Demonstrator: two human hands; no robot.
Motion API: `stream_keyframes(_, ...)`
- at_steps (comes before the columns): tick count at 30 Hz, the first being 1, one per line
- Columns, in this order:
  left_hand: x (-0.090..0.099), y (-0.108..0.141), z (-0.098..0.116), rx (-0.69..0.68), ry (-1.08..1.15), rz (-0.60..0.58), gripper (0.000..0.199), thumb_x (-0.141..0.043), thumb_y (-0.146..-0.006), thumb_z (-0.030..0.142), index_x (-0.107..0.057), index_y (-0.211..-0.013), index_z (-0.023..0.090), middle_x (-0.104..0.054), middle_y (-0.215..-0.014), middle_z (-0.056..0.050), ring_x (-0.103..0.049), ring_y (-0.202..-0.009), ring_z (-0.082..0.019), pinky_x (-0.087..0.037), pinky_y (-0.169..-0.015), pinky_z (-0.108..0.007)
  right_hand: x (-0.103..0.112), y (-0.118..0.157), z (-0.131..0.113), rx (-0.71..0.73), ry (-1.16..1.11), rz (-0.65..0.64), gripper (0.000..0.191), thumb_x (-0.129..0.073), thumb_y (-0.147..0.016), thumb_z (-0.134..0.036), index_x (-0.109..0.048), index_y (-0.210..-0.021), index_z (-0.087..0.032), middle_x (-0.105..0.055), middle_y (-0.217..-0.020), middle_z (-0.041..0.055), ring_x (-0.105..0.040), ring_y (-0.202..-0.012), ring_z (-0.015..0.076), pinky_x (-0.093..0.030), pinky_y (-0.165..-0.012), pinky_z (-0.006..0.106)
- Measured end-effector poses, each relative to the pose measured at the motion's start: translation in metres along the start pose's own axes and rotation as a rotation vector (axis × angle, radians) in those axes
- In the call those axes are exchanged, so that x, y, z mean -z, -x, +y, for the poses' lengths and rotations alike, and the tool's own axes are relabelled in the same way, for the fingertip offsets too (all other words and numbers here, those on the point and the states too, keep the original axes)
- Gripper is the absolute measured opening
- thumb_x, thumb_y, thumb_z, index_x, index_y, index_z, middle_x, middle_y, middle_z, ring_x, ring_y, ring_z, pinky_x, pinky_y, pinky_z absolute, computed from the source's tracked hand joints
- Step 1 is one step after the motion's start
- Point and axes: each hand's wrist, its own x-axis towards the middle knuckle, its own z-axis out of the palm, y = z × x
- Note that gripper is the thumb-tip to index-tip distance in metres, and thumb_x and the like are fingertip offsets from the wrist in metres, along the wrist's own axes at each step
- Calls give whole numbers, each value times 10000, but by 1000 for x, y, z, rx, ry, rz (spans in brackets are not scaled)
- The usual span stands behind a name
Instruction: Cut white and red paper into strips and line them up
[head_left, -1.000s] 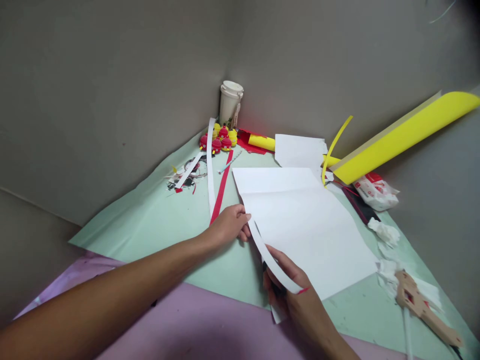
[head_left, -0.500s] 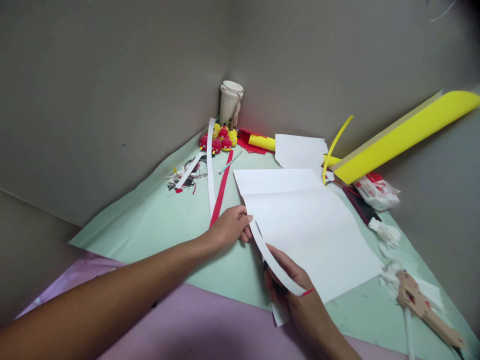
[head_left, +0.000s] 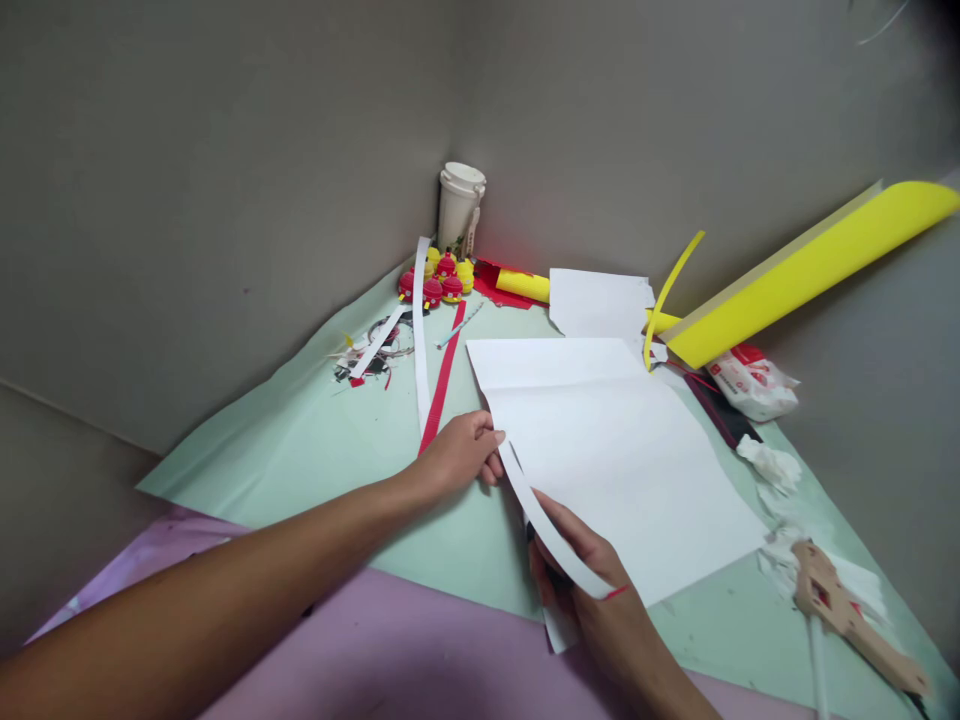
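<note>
A large white paper sheet (head_left: 615,450) lies across the green mat, a faint crease near its far end. Along its left edge a narrow white strip (head_left: 559,545) has parted and curls over my right hand, a red mark at its tip. My left hand (head_left: 469,447) is closed, pinching the sheet's left edge where the strip meets it. My right hand (head_left: 592,590) is wrapped around black-handled scissors (head_left: 556,575) at the slit. Fingers and paper hide most of the scissors, blades included.
A red strip (head_left: 444,380) and a white strip (head_left: 420,340) lie left of the sheet. Behind them are several red and yellow ornaments (head_left: 448,285) and a white cup (head_left: 461,205). Right are a yellow roll (head_left: 810,275), a tissue pack (head_left: 754,385) and a glue gun (head_left: 855,620).
The strip's red-tipped end has sunk slightly over my right hand. Both hands stay in nearly the same place, still on the paper and the scissors.
</note>
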Motion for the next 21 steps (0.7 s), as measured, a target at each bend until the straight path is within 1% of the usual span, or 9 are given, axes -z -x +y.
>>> stream_keyframes(5, 0, 0, -2, -7, -2, 11, 167, -448, -938, 175, -514, -786, 161, -620, -567, 7, -558, -418, -100, -428, -475, -209, 0, -1, 1, -5, 2, 11, 572, -587, -867, -426, -528, -1385, -192, -517, -631, -15, -394, -528, 108, -294, -482, 236)
stream_keyframes(9, 0, -1, -3, -16, -14, 8, 149, -459, -934, 174, -517, -798, 160, -621, -569, 11, -561, -420, -102, -430, -477, -210, 3, -2, 1, -30, -40, -34, 568, -610, -867, -409, -520, -1389, -207, -502, -616, -24, -402, -519, 105, -324, -487, 233)
stream_keyframes(16, 0, 0, -5, -48, -10, -10, 156, -467, -930, 179, -521, -785, 163, -626, -579, 9, -563, -427, -100, -431, -475, -203, 3, -6, 8, -35, -86, 11, 515, -596, -876, -418, -542, -1365, -268, -556, -698, -3, -443, -563, 108, -368, -509, 215)
stream_keyframes(21, 0, -1, -4, -41, -13, -15, 145, -462, -933, 173, -525, -803, 158, -628, -580, 7, -565, -429, -100, -435, -477, -205, 3, -5, 8, -18, -42, 21, 536, -575, -883, -425, -529, -1382, -235, -530, -647, -10, -443, -551, 116, -379, -501, 222)
